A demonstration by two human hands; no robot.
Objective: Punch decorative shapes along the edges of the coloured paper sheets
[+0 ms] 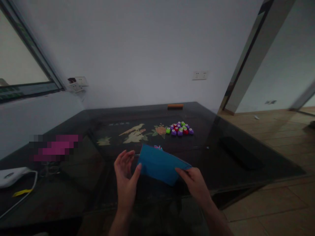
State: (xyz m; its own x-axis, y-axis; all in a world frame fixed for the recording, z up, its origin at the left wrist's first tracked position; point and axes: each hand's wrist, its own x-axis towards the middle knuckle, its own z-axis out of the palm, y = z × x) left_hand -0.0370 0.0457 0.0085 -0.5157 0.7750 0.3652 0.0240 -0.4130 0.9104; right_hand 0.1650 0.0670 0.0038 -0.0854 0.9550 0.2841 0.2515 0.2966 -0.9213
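A blue sheet [159, 165], possibly folded paper or thin card, is held tilted above the near part of the dark table. My right hand [193, 180] pinches its right edge between thumb and fingers. My left hand [126, 173] is beside the left edge, fingers apart and curved; its thumb tip is at the sheet, though I cannot tell whether it presses on it. A thin pale line runs between the left fingertips and the sheet, too fine to name. Just behind the sheet's top edge lies a small pink and blue item [158, 147], partly hidden.
Several purple, green and red eye-topped pieces [180, 128] cluster on the glossy dark table [147, 114]. An orange-brown bar [175, 106] lies at the back. A black flat object [240, 152] is at right. A white device [13, 176] with a cable stands at left.
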